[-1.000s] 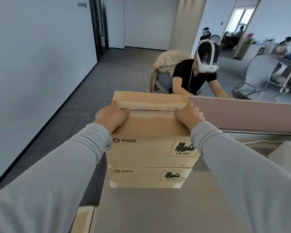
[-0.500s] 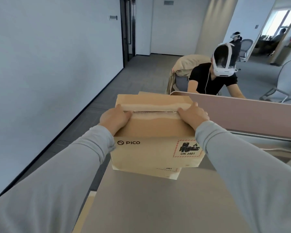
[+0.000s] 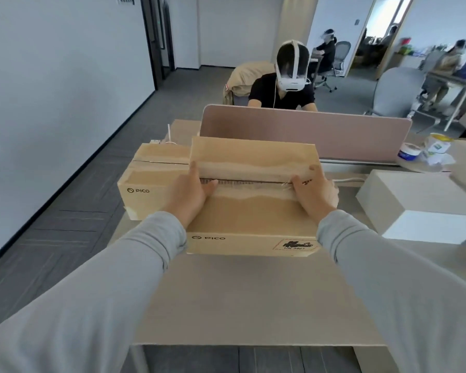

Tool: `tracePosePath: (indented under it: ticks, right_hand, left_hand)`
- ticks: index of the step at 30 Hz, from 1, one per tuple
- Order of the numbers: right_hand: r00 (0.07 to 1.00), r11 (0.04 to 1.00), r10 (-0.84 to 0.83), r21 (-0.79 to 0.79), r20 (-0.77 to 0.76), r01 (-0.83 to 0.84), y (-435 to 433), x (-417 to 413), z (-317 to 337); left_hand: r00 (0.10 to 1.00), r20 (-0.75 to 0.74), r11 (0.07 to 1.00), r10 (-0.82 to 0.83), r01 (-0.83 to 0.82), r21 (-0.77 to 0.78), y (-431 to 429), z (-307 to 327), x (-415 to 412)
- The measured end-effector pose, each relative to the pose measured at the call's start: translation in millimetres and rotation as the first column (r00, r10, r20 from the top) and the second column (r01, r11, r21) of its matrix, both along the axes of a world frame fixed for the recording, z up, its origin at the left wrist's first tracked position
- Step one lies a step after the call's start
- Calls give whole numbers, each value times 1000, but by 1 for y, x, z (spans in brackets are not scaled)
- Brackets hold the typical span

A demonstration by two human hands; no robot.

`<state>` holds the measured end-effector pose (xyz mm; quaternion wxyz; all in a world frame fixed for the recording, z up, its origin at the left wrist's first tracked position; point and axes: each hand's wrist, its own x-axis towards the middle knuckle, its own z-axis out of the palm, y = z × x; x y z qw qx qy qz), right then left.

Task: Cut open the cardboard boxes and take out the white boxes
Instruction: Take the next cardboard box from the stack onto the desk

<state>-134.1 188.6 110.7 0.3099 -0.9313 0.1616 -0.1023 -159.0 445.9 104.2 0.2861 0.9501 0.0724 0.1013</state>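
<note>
Desk [image 3: 240, 297]: a pale grey top that filled the foreground and carried both cardboard boxes and the white box.
Divider panel [image 3: 334, 133]: pink, upright along the desk's far edge, right behind the boxes.
Near cardboard box [image 3: 253, 214]: brown, marked PICO on its front face with a red-bordered label at the front right corner. It sat in the middle of the desk, long side toward the camera. Whether its base touched the desk could not be told.
White box [image 3: 414, 200]: lay flat on the desk to the right, apart from the near cardboard box.
Second cardboard box [image 3: 151, 181]: also marked PICO, on the desk's left edge, just beside and partly behind the near one, its flaps closed.
Person opposite [image 3: 280, 95]: seated beyond the divider in a black shirt, wearing a white headset.
Top seam [image 3: 248, 181]: a dark line ran along the near box's lid between the two hands, with frayed tape at its edges.
Left hand [image 3: 190, 193]: gripped the box's left end, fingers curled over the edge, thumb lying along the seam.
Right hand [image 3: 314, 193]: gripped the right end, fingers bent over the top, thumb at the seam.
Tub [image 3: 409, 154]: small, white with a blue band, at the far right by the divider.
</note>
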Motion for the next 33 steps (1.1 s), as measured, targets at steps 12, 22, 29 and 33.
tracePosePath:
  ticks: [12,22,29,33]
  right_hand:
    - [996,997,-28,66,-84,34,-177,6,-54]
    - [951,976,210,101,-229,-191,-223,43,-85]
    - [951,977,212,70,-224,-201,-226,54,-97]
    - [945,974,227,82,-234,-213,-225,61,-99]
  left_hand:
    - [993,-108,996,-50,57,65,-174,-36,11]
    - [967,-243,996,78,-66,61,-220,-60,12]
    - [956,-285,998,63,-63,12,-216,-76,35]
    - [949,-315,1000,17,-17,5,-209,-84,41]
